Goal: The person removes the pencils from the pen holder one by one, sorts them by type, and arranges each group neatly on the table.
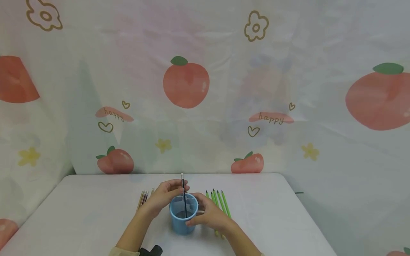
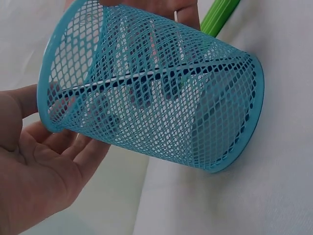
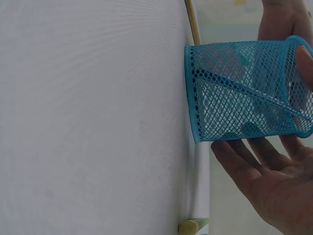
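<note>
A light blue mesh pen cup (image 1: 182, 227) stands upright on the white table, between both hands. Inside it leans a dark pencil (image 1: 183, 181) with a white top end, its lower part showing through the mesh in the left wrist view. My left hand (image 1: 164, 197) pinches this pencil near its upper end, above the rim. From the right side, my right hand (image 1: 213, 213) holds the cup, thumb at the near side and fingers at the far side. In the right wrist view, the fingers of my right hand (image 3: 274, 186) lie along the mesh wall (image 3: 234, 98).
Several green pencils (image 1: 223, 202) lie to the right of the cup, partly behind my right hand. On the left lie several brown and dark pencils (image 1: 141, 201), partly covered by my left hand. A printed cloth (image 1: 205, 142) hangs behind the table (image 1: 80, 213).
</note>
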Demonstrator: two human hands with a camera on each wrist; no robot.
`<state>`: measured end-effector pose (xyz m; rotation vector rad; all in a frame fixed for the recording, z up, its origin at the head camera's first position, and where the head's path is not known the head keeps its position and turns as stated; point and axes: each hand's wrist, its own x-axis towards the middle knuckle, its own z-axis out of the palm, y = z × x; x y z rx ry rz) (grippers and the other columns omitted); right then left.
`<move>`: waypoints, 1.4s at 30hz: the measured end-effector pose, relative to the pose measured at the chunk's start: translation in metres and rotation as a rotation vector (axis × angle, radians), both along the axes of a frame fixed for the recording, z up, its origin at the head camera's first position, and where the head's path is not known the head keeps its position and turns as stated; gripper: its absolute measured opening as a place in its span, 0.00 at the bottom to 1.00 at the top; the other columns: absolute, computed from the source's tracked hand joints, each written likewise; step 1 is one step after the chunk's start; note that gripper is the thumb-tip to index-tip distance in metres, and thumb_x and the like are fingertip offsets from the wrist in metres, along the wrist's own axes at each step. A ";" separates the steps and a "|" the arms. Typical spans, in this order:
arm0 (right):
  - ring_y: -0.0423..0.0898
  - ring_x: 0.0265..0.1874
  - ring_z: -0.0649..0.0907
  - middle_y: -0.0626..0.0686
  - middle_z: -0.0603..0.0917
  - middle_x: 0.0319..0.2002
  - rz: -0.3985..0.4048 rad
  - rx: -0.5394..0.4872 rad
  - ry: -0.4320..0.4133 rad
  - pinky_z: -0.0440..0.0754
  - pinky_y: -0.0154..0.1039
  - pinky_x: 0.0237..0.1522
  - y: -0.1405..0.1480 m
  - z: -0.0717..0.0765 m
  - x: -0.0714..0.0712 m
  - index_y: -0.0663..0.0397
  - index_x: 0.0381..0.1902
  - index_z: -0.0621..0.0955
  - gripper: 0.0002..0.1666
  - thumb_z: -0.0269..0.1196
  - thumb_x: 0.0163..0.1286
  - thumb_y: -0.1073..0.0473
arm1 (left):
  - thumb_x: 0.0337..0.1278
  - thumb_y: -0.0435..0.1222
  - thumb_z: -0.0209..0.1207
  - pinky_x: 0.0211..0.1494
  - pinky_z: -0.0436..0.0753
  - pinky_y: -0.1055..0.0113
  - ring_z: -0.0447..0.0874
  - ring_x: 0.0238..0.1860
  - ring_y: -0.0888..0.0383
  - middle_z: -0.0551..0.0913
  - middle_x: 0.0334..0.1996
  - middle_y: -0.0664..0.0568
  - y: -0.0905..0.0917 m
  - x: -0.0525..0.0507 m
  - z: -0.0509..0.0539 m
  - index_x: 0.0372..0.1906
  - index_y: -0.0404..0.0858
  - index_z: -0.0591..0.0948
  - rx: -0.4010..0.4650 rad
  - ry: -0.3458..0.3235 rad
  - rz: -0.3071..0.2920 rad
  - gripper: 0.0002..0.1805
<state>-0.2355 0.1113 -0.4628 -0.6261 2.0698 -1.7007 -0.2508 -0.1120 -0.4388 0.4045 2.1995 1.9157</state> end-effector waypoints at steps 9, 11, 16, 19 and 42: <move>0.58 0.66 0.74 0.50 0.77 0.64 0.002 -0.002 -0.012 0.74 0.59 0.66 0.001 -0.002 -0.001 0.46 0.68 0.71 0.46 0.78 0.52 0.59 | 0.66 0.32 0.60 0.62 0.81 0.49 0.84 0.54 0.49 0.87 0.48 0.47 -0.001 0.003 0.000 0.60 0.37 0.79 -0.127 0.111 0.035 0.19; 0.58 0.66 0.74 0.50 0.77 0.64 0.000 0.002 -0.011 0.74 0.59 0.66 0.000 -0.002 -0.001 0.45 0.68 0.71 0.46 0.78 0.52 0.59 | 0.66 0.32 0.61 0.61 0.81 0.48 0.84 0.53 0.50 0.87 0.46 0.47 -0.001 0.003 -0.001 0.60 0.37 0.79 -0.126 0.130 0.051 0.19; 0.58 0.66 0.74 0.50 0.77 0.64 0.003 -0.001 -0.012 0.74 0.59 0.67 -0.001 -0.002 -0.001 0.47 0.68 0.70 0.46 0.78 0.53 0.60 | 0.65 0.33 0.62 0.61 0.82 0.51 0.85 0.52 0.50 0.87 0.47 0.45 -0.001 0.003 0.000 0.59 0.37 0.79 -0.095 0.158 0.091 0.19; 0.58 0.66 0.75 0.51 0.77 0.64 0.002 -0.012 -0.016 0.74 0.59 0.67 -0.001 -0.001 -0.001 0.48 0.68 0.70 0.46 0.77 0.53 0.61 | 0.65 0.33 0.63 0.60 0.82 0.53 0.85 0.52 0.50 0.87 0.47 0.45 -0.003 0.003 0.004 0.60 0.37 0.79 -0.069 0.159 0.106 0.19; 0.58 0.65 0.76 0.56 0.76 0.65 0.018 -0.022 -0.005 0.74 0.58 0.66 -0.001 0.002 0.001 0.53 0.70 0.69 0.47 0.76 0.53 0.64 | 0.66 0.35 0.62 0.58 0.84 0.60 0.84 0.55 0.51 0.82 0.55 0.42 -0.017 0.032 0.041 0.67 0.38 0.71 0.264 0.137 0.178 0.26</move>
